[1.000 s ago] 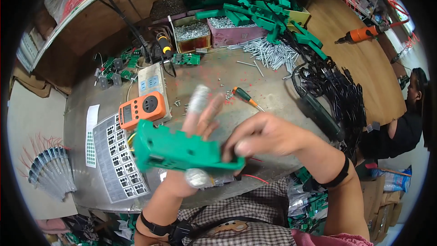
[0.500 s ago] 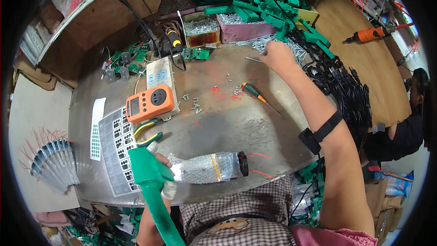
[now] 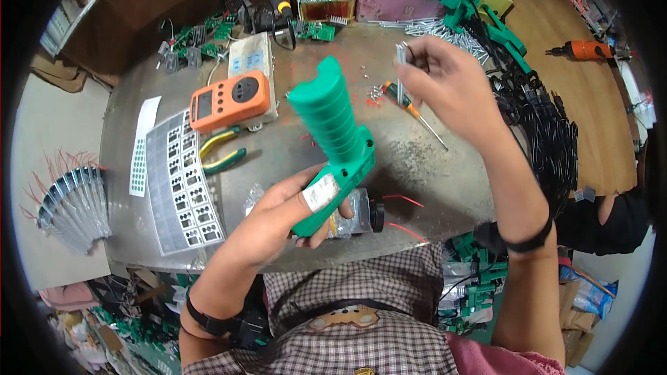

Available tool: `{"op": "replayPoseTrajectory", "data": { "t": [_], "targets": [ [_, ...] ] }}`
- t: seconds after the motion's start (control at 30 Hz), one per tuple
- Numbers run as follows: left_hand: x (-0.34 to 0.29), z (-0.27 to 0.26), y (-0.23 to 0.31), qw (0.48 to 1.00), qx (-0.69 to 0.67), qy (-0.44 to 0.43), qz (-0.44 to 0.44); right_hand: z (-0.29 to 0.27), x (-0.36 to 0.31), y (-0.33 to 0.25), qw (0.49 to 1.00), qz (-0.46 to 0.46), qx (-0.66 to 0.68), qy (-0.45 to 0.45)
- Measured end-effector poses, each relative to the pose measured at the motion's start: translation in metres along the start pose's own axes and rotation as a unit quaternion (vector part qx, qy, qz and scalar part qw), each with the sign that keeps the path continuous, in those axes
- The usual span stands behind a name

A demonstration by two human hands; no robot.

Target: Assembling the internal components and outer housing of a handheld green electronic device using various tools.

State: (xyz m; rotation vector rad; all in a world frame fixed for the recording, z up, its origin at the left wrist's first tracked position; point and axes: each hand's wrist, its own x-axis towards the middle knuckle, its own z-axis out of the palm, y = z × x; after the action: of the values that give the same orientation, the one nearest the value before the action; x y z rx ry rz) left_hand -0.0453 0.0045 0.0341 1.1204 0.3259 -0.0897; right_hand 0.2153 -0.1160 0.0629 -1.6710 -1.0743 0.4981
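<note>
An orange plug-in power meter (image 3: 230,101) lies over the near end of a white power strip (image 3: 249,47) on the tabletop (image 3: 274,156). Pliers (image 3: 226,161) with yellow-and-green handles lie just beside a label sheet (image 3: 165,187), with a strip of green dot stickers (image 3: 139,167) along its left. Farther back are green circuit boards (image 3: 315,30) and a soldering iron (image 3: 281,4). Black cables (image 3: 545,140) pile at the right; bubble-wrapped cylinders (image 3: 75,210) with red wires fan out at the far left.

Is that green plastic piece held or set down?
The green piece is held: the left hand grips it, taped thumb across it.
</note>
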Motion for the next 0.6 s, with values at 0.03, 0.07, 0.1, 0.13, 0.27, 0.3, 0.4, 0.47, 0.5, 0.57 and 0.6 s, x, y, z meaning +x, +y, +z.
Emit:
{"op": "replayPoseTrajectory", "data": {
  "t": [0.03,0.07,0.1,0.13,0.27,0.3,0.4,0.47,0.5,0.57,0.6],
  "targets": [
    [0.001,0.004,-0.001,1.0,0.008,0.012,-0.005,0.004,-0.02,-0.013,1.0,0.004,0.001,-0.006],
    [0.003,0.008,0.0,1.0,0.003,0.008,-0.009,0.005,-0.042,-0.027,0.993,0.032,0.113,-0.021],
    [0.009,0.011,0.002,1.0,0.013,-0.019,-0.012,0.004,-0.058,-0.034,0.973,0.058,0.223,-0.029],
    [0.014,0.015,0.003,0.999,0.022,-0.045,-0.014,0.008,-0.07,-0.03,0.977,0.046,0.208,-0.001],
    [0.012,0.031,0.004,0.996,0.079,0.0,-0.032,-0.004,-0.089,-0.017,0.991,0.01,0.13,0.025],
    [0.011,0.031,0.004,0.998,0.048,0.009,-0.032,-0.006,-0.092,-0.018,0.997,-0.011,0.072,0.018],
    [0.013,0.033,0.005,1.0,0.006,-0.005,-0.029,0.0,-0.102,-0.038,0.984,-0.093,-0.148,0.042],
    [0.012,0.041,-0.001,0.999,0.019,0.041,-0.005,0.008,-0.103,-0.039,0.973,-0.128,-0.184,0.06],
    [0.012,0.042,-0.003,0.996,0.034,0.078,0.019,0.007,-0.106,-0.036,0.976,-0.109,-0.179,0.057],
    [0.009,0.041,0.003,0.997,0.026,0.068,-0.003,0.004,-0.11,-0.036,0.989,-0.058,-0.107,0.082],
    [0.008,0.039,0.005,0.998,0.016,0.062,-0.023,0.006,-0.114,-0.044,0.993,-0.036,-0.009,0.109]
  ]
}}
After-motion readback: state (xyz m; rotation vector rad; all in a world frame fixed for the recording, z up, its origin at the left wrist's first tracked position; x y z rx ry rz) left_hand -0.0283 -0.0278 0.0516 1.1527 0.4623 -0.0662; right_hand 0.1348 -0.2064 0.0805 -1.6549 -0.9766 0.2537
